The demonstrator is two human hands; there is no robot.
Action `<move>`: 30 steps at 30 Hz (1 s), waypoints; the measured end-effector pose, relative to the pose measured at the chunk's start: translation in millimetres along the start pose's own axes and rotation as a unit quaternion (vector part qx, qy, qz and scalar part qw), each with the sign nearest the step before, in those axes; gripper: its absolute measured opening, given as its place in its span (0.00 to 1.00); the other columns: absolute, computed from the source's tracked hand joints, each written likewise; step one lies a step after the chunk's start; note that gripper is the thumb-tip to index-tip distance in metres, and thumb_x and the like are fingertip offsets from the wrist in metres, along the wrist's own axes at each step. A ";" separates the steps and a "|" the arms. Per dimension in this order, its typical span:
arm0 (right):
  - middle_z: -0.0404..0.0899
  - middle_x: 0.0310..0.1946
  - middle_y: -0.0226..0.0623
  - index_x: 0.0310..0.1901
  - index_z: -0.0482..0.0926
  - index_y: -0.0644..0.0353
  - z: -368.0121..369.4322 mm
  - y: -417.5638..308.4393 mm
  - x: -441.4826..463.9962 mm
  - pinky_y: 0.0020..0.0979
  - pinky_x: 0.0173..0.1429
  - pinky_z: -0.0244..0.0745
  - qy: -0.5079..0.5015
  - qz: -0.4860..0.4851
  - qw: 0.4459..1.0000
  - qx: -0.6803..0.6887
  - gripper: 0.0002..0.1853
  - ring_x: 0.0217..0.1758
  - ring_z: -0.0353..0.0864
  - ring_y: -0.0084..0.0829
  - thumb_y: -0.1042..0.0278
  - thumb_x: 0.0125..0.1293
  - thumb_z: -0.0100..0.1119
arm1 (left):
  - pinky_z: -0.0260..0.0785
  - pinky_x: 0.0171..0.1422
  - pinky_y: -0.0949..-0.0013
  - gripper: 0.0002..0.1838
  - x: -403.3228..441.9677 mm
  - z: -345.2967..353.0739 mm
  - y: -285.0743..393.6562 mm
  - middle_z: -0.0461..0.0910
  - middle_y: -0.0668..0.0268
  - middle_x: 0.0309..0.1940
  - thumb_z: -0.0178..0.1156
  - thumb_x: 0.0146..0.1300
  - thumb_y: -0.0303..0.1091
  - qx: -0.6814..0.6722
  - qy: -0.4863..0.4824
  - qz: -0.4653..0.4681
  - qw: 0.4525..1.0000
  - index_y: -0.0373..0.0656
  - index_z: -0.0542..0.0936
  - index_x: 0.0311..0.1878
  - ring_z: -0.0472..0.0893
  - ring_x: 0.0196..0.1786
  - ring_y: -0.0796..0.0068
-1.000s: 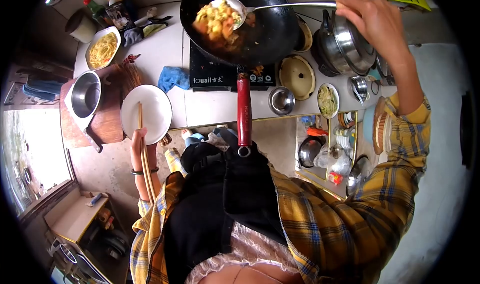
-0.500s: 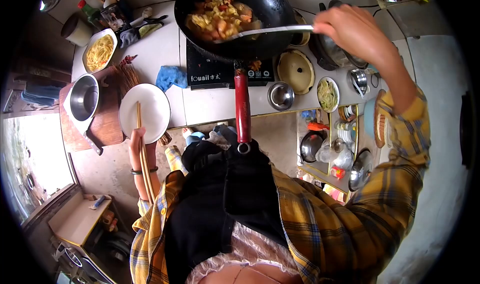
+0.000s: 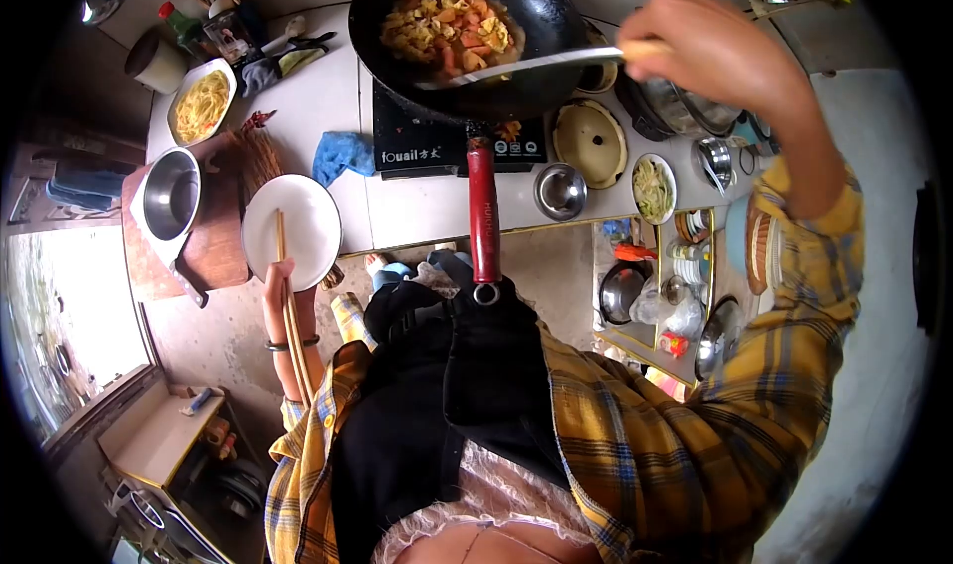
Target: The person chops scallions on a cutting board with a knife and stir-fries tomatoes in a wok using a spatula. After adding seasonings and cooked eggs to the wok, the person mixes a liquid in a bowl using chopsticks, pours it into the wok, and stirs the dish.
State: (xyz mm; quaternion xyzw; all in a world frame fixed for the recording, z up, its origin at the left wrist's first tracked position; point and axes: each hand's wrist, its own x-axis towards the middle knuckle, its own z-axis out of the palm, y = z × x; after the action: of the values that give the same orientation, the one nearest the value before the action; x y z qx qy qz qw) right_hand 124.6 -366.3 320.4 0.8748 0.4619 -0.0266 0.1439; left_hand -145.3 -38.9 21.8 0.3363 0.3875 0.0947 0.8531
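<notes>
My right hand (image 3: 685, 48) grips the wooden handle of a metal spatula (image 3: 536, 65). Its far end dips into a black wok (image 3: 553, 23), below a pile of scrambled egg and tomato (image 3: 447, 28); the blade itself is mostly hidden. Under the wok is a black induction cooker (image 3: 427, 152), and the wok's red handle (image 3: 482, 202) points toward my body. In my left hand (image 3: 279, 279) are a white plate (image 3: 316, 221), held at its near rim, and a pair of chopsticks (image 3: 294, 331) lying across the plate. Only a thumb and part of the fingers show.
Left of the plate, a steel pot (image 3: 171, 199) and a knife (image 3: 187, 284) rest on a wooden board (image 3: 220, 256). Noodles fill a dish (image 3: 202, 105) behind. A blue cloth (image 3: 343, 157) lies beside the cooker. Rightward are a steel bowl (image 3: 560, 192), a pale lid (image 3: 591, 144) and shredded vegetables (image 3: 652, 189).
The egg and tomato have shifted away from me and to the right in the wok, with more tomato showing. My right hand and the spatula moved slightly; my left hand keeps its hold.
</notes>
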 end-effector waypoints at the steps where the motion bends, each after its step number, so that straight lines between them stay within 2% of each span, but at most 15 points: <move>1: 0.76 0.18 0.37 0.36 0.82 0.62 8.0 -3.1 20.0 0.34 0.29 0.70 -0.047 0.033 0.998 -0.013 0.13 0.20 0.75 0.31 0.59 0.65 0.59 | 0.76 0.50 0.67 0.13 0.3 -1.4 -0.7 0.77 0.61 0.41 0.61 0.57 0.33 0.003 0.000 0.003 1.000 0.34 0.77 0.42 0.79 0.44 0.69; 2: 0.77 0.18 0.36 0.38 0.82 0.62 11.8 -7.2 33.2 0.33 0.27 0.70 -0.093 0.065 0.993 -0.026 0.14 0.19 0.75 0.30 0.58 0.67 0.57 | 0.76 0.50 0.67 0.14 0.5 -2.1 -1.1 0.77 0.61 0.41 0.61 0.57 0.33 0.008 -0.005 0.010 1.000 0.34 0.77 0.42 0.79 0.44 0.69; 4: 0.78 0.21 0.46 0.31 0.82 0.61 -20.6 -43.6 17.4 0.40 0.31 0.72 0.117 0.066 0.970 0.201 0.15 0.25 0.79 0.42 0.57 0.65 0.57 | 0.76 0.51 0.67 0.14 1.8 -6.2 -4.0 0.77 0.60 0.41 0.61 0.57 0.33 0.034 -0.015 0.037 0.999 0.34 0.76 0.42 0.79 0.44 0.69; 6: 0.80 0.23 0.50 0.28 0.82 0.63 9.7 14.0 46.1 0.41 0.33 0.73 -0.081 0.146 0.985 0.048 0.17 0.28 0.81 0.48 0.57 0.66 0.55 | 0.76 0.51 0.67 0.14 4.9 -10.6 -8.4 0.77 0.60 0.41 0.61 0.57 0.33 0.084 -0.035 0.089 0.992 0.34 0.76 0.42 0.79 0.44 0.69; 8: 0.80 0.24 0.51 0.29 0.83 0.63 4.6 28.4 37.7 0.42 0.33 0.74 -0.059 0.167 0.982 0.069 0.16 0.27 0.82 0.49 0.58 0.65 0.55 | 0.76 0.51 0.67 0.14 1.1 -3.2 -7.6 0.77 0.60 0.41 0.61 0.57 0.33 0.051 -0.021 0.072 0.996 0.34 0.76 0.43 0.79 0.44 0.69; 11: 0.81 0.25 0.50 0.30 0.85 0.61 10.1 36.1 37.3 0.44 0.35 0.75 -0.115 0.283 0.914 0.267 0.15 0.27 0.82 0.49 0.58 0.62 0.56 | 0.76 0.52 0.66 0.14 -8.4 11.9 1.7 0.77 0.60 0.42 0.61 0.56 0.33 -0.014 0.018 -0.003 1.000 0.34 0.77 0.42 0.79 0.45 0.69; 14: 0.77 0.18 0.35 0.44 0.78 0.63 64.1 39.5 37.1 0.26 0.19 0.67 -0.073 0.309 0.868 0.383 0.17 0.14 0.71 0.23 0.55 0.73 0.49 | 0.75 0.52 0.66 0.13 -4.3 1.7 -2.6 0.77 0.60 0.42 0.60 0.56 0.33 0.004 0.022 0.002 1.000 0.34 0.77 0.41 0.79 0.45 0.69; 15: 0.76 0.17 0.34 0.44 0.76 0.63 84.0 38.5 33.3 0.20 0.13 0.61 -0.070 0.295 0.867 0.396 0.20 0.12 0.68 0.17 0.52 0.76 0.42 | 0.75 0.52 0.66 0.13 -5.0 2.6 -1.9 0.77 0.60 0.42 0.60 0.56 0.33 0.005 0.020 0.003 1.000 0.34 0.77 0.42 0.79 0.45 0.69; 16: 0.74 0.18 0.32 0.39 0.75 0.63 92.6 34.9 29.6 0.21 0.14 0.62 -0.103 0.308 0.857 0.401 0.20 0.13 0.69 0.17 0.53 0.76 0.44 | 0.75 0.52 0.66 0.14 -6.8 5.8 -0.2 0.77 0.60 0.42 0.60 0.56 0.33 0.005 0.019 0.003 1.000 0.34 0.77 0.42 0.79 0.45 0.69; 19: 0.68 0.20 0.26 0.38 0.73 0.63 97.8 33.0 -1.6 0.20 0.14 0.60 -0.136 0.295 0.833 0.448 0.19 0.14 0.67 0.15 0.53 0.76 0.45 | 0.76 0.52 0.66 0.14 -13.3 21.7 5.0 0.77 0.60 0.42 0.61 0.56 0.33 -0.006 0.014 0.004 1.000 0.34 0.77 0.42 0.79 0.45 0.69; 22: 0.70 0.25 0.32 0.39 0.72 0.65 97.3 27.8 -17.8 0.24 0.16 0.65 -0.076 0.335 0.739 0.580 0.18 0.15 0.67 0.18 0.56 0.76 0.46 | 0.76 0.52 0.66 0.14 -13.0 24.4 5.6 0.77 0.60 0.42 0.61 0.56 0.34 -0.005 0.010 0.003 1.000 0.34 0.77 0.42 0.79 0.46 0.70; 24: 0.69 0.25 0.29 0.38 0.71 0.63 113.4 19.4 -15.1 0.23 0.15 0.63 -0.049 0.347 0.726 0.592 0.18 0.15 0.66 0.16 0.54 0.76 0.47 | 0.76 0.52 0.66 0.15 -2.7 9.7 -0.2 0.77 0.60 0.43 0.61 0.57 0.34 0.005 -0.003 -0.012 1.000 0.35 0.77 0.44 0.79 0.46 0.70; 26: 0.68 0.24 0.26 0.37 0.71 0.60 133.8 12.2 -13.8 0.21 0.15 0.61 -0.037 0.354 0.733 0.580 0.16 0.15 0.66 0.15 0.54 0.76 0.47 | 0.76 0.51 0.66 0.14 16.3 -22.2 -20.2 0.76 0.60 0.43 0.63 0.58 0.31 0.105 -0.046 0.084 0.990 0.37 0.76 0.46 0.78 0.46 0.71; 28: 0.68 0.23 0.27 0.38 0.71 0.61 138.3 6.4 -32.4 0.22 0.14 0.62 -0.081 0.358 0.732 0.574 0.17 0.14 0.66 0.16 0.54 0.76 0.47 | 0.75 0.51 0.67 0.14 16.2 -17.8 -18.6 0.76 0.60 0.43 0.64 0.59 0.27 0.097 -0.056 0.078 0.991 0.39 0.76 0.47 0.78 0.46 0.72; 30: 0.69 0.23 0.27 0.41 0.73 0.61 118.4 -0.3 -54.3 0.21 0.14 0.61 -0.107 0.363 0.706 0.599 0.16 0.14 0.65 0.15 0.55 0.76 0.47 | 0.75 0.52 0.68 0.16 12.1 -6.4 -5.4 0.76 0.61 0.44 0.65 0.58 0.22 -0.015 -0.033 -0.031 0.999 0.42 0.75 0.49 0.77 0.46 0.72</move>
State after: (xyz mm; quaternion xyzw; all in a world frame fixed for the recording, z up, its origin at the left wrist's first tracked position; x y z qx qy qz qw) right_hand 103.5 -442.2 216.7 0.8683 -0.0227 -0.3371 -0.3631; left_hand -142.2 -34.7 8.0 0.3143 0.3682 0.0628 0.8727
